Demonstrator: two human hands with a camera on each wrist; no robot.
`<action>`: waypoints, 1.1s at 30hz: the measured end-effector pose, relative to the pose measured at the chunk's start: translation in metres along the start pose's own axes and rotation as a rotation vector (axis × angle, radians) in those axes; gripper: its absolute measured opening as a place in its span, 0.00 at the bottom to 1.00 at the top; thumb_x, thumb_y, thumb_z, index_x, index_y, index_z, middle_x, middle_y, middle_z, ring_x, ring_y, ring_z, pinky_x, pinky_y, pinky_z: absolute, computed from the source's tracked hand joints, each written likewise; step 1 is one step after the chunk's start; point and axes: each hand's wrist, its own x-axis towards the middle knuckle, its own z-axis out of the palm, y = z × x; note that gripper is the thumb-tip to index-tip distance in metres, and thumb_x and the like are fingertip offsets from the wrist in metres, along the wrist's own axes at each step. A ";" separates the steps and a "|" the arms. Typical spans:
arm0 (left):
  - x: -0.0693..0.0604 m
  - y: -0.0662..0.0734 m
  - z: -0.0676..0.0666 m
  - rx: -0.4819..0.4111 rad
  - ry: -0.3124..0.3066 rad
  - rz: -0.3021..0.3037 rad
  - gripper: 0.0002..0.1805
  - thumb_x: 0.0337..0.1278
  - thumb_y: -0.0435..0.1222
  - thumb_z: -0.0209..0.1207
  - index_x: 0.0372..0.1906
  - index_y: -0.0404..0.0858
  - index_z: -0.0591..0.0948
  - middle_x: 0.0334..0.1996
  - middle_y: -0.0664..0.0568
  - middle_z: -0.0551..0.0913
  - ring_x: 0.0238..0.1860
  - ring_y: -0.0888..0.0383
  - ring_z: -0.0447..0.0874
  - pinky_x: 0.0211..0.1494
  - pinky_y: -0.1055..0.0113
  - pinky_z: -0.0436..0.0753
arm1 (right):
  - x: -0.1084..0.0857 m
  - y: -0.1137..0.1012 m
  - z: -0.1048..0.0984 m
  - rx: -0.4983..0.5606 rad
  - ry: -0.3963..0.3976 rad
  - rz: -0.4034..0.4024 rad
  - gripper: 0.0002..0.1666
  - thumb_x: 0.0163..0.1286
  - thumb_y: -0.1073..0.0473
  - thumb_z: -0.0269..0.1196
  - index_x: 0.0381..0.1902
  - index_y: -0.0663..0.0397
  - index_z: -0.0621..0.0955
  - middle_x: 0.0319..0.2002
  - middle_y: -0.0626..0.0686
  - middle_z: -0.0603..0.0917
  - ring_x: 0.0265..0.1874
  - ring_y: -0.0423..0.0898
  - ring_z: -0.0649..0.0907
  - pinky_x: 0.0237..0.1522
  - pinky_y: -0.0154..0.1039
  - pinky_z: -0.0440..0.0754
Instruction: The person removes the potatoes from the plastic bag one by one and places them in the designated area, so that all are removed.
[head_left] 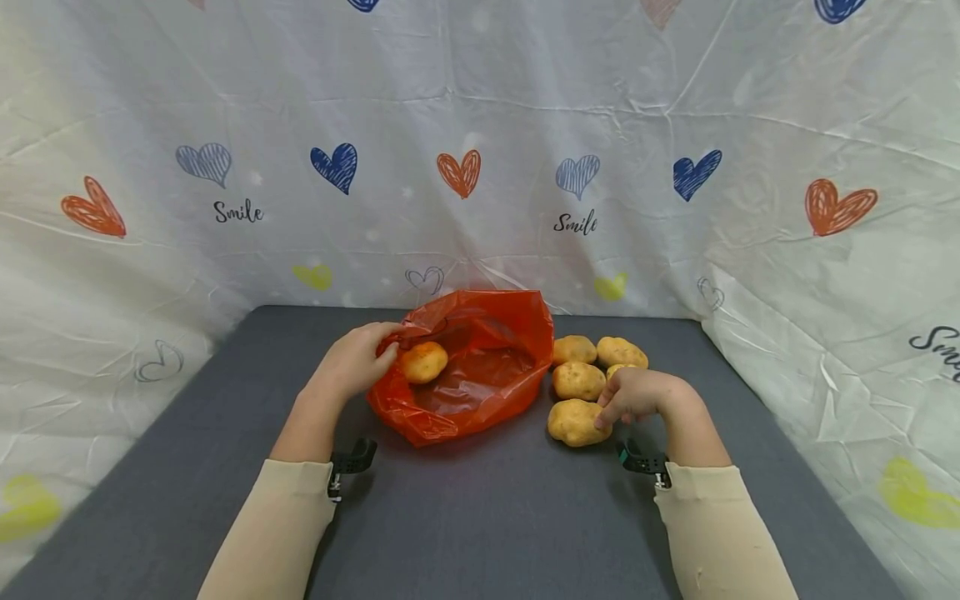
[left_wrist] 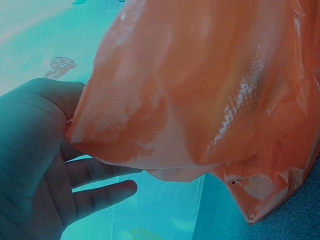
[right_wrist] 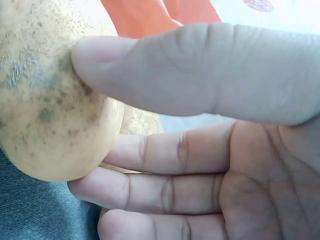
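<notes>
A red plastic bag stands with its mouth spread, and one potato is inside, near its left wall. My left hand pinches the bag's left rim between thumb and fingers. In the left wrist view some fingers extend loosely below the plastic. To the right of the bag, my right hand grips the nearest potato by its right end. The right wrist view shows the thumb on that potato, with fingers against its other side.
Behind the gripped potato sit several more, among them a middle potato, a back-left potato and a back-right potato; another is partly covered by the right hand. A dark grey tabletop meets a white heart-printed curtain.
</notes>
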 end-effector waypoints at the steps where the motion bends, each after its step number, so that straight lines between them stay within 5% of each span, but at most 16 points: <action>1: 0.000 0.000 0.000 0.000 0.000 -0.002 0.22 0.72 0.35 0.58 0.67 0.36 0.79 0.63 0.41 0.80 0.61 0.42 0.79 0.66 0.43 0.75 | 0.000 0.001 0.000 0.001 -0.002 -0.002 0.16 0.60 0.56 0.75 0.41 0.59 0.83 0.25 0.48 0.78 0.24 0.42 0.75 0.29 0.37 0.73; 33: 0.002 0.000 0.003 0.020 0.000 0.008 0.22 0.71 0.34 0.58 0.66 0.36 0.79 0.63 0.40 0.80 0.62 0.42 0.78 0.67 0.43 0.74 | -0.004 0.002 -0.003 -0.002 0.050 0.046 0.20 0.61 0.57 0.75 0.47 0.61 0.82 0.29 0.49 0.80 0.28 0.46 0.78 0.34 0.42 0.78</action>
